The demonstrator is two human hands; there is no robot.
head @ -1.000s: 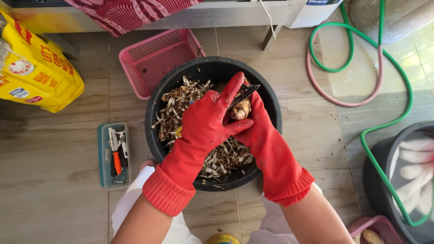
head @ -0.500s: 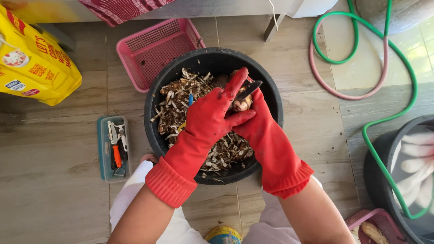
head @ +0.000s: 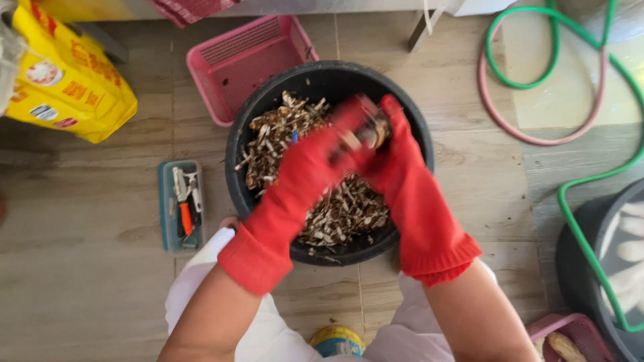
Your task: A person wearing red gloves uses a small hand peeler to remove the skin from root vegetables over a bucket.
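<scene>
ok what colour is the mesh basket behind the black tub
Pink. The mesh basket shows best in the head view, on the floor at the far rim of the black tub.

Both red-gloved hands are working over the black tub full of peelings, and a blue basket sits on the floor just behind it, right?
Not quite: the basket behind the black tub is pink, not blue, as the head view shows. The rest holds: both hands, left and right, are over the peelings.

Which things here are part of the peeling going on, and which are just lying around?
In use: left hand, right hand, root held between them, black tub of peelings.

Lying about: pink basket, yellow bag, tool tray, hoses.
</scene>
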